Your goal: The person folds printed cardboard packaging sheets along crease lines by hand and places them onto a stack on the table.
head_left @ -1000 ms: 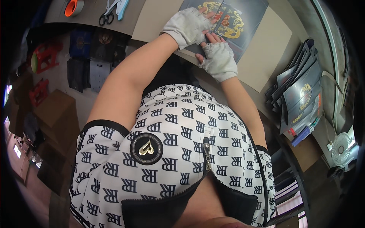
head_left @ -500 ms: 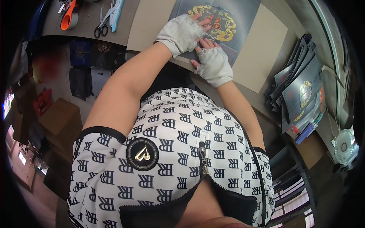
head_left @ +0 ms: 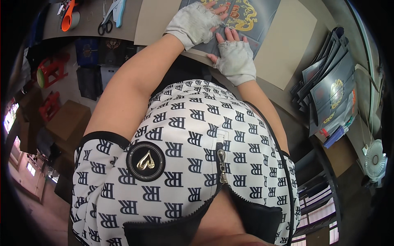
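Observation:
A dark grey printed sheet (head_left: 266,18) with a gold and red ornament lies on a beige board (head_left: 293,43) at the top of the view. Both my hands wear off-white fingerless gloves and rest on the sheet. My left hand (head_left: 195,23) lies flat over the left part of the ornament, fingers stretched out. Below and to the right of it, my right hand (head_left: 234,55) presses on the sheet's near part, its fingers spread and the thumb apart. Neither hand grips anything. The top of the sheet runs out of view.
Scissors (head_left: 106,26), a light blue cutter (head_left: 119,14) and an orange tape dispenser (head_left: 67,19) lie at the table's left. Folded dark printed bags (head_left: 328,84) are stacked at the right, near a white fan (head_left: 374,160). Cardboard boxes (head_left: 69,119) and a red stool (head_left: 53,69) stand left on the floor.
The view has shifted, so the table sits a little higher. My right hand has moved slightly to the right and up along the sheet. My left hand keeps its place on the ornament.

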